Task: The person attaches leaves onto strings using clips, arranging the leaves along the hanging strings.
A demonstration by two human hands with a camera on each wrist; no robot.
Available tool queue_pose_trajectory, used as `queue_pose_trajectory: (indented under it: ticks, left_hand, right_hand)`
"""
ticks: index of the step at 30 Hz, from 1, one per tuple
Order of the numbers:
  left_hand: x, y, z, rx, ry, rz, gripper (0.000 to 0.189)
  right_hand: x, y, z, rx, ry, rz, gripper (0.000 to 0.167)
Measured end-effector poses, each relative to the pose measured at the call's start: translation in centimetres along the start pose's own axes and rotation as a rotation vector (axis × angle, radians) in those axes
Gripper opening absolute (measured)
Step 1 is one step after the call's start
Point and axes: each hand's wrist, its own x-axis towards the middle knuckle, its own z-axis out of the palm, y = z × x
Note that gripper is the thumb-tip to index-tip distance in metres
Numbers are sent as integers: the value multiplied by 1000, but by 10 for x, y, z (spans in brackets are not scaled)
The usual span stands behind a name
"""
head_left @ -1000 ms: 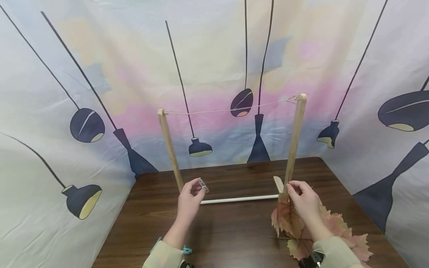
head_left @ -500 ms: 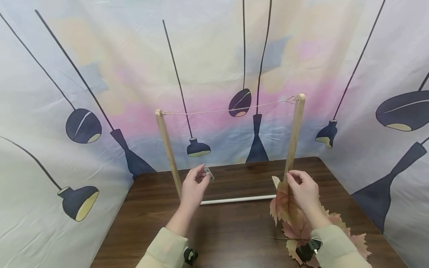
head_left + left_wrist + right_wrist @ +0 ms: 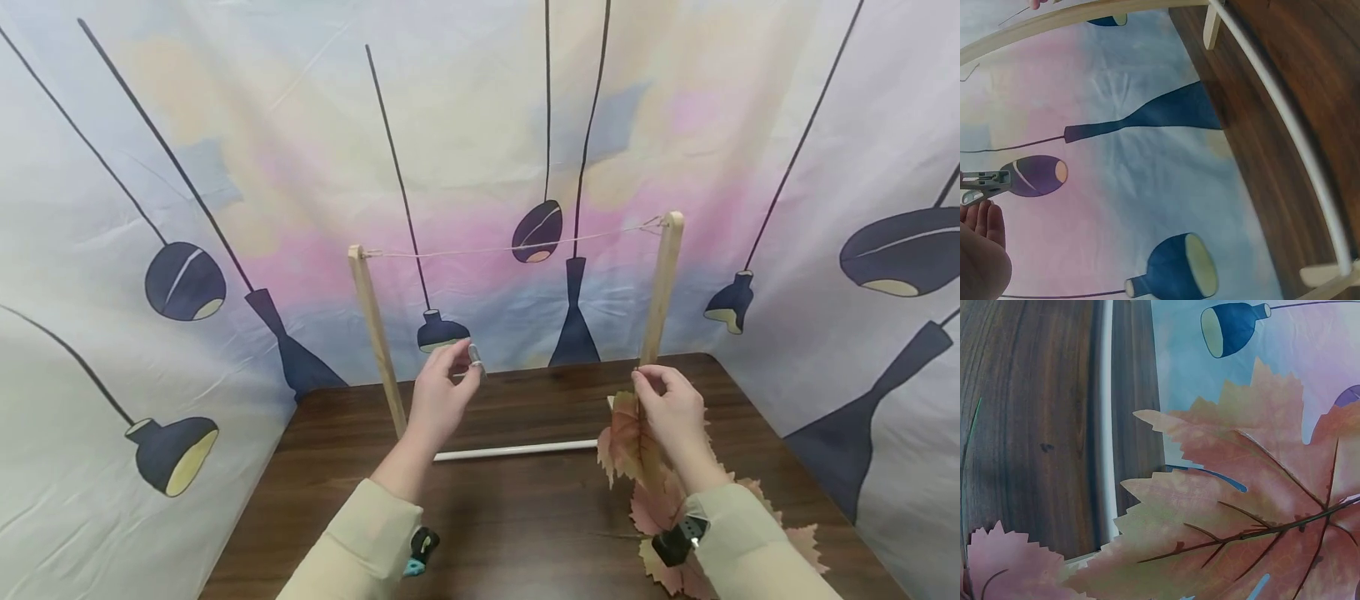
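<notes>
Fingers and thumb of my left hand (image 3: 442, 398) pinch a small grey clothespin (image 3: 476, 357), which points to the upper right. In the left wrist view this clothespin (image 3: 986, 180) is at the left edge. My right hand (image 3: 678, 417) pinches a reddish-orange artificial maple leaf (image 3: 624, 433) near its top, and the leaf hangs down. Its dark veins fill much of the right wrist view, where the right hand does not show. Both hands are below a thin string (image 3: 480, 250) tied between two wooden posts, the left post (image 3: 378, 342) and the right post (image 3: 662, 292).
A white rod (image 3: 525, 450) joins the posts low down. More maple leaves (image 3: 660, 575) lie on the dark wooden table (image 3: 517, 525) under the right forearm. A small teal item (image 3: 414, 568) shows by the left wrist. Behind hangs a cloth (image 3: 480, 125) printed with lamps.
Both hands have risen toward the string, the left also moving right with the clothespin. The maple leaf in the right hand has been lifted higher, off the other leaves.
</notes>
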Motion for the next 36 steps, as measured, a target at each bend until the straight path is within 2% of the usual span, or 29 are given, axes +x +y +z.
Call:
queue_pose_trajectory:
  ticks: [6, 10, 16, 26, 36]
  left_hand:
    - [13, 13, -9, 25, -5, 31, 42]
    - [20, 18, -7, 56, -18, 51, 44]
    - [34, 31, -6, 84, -58, 87, 46]
    - [57, 51, -15, 61, -127, 30, 40]
    - [68, 64, -11, 44, -101, 73, 40]
  right_hand:
    - [7, -13, 2, 4, -16, 4, 25]
    - [9, -14, -1, -13, -14, -21, 25]
    - [13, -18, -6, -15, -39, -16, 29]
    - [24, -29, -5, -6, -41, -56, 31]
    - [29, -30, -6, -31, -13, -71, 27]
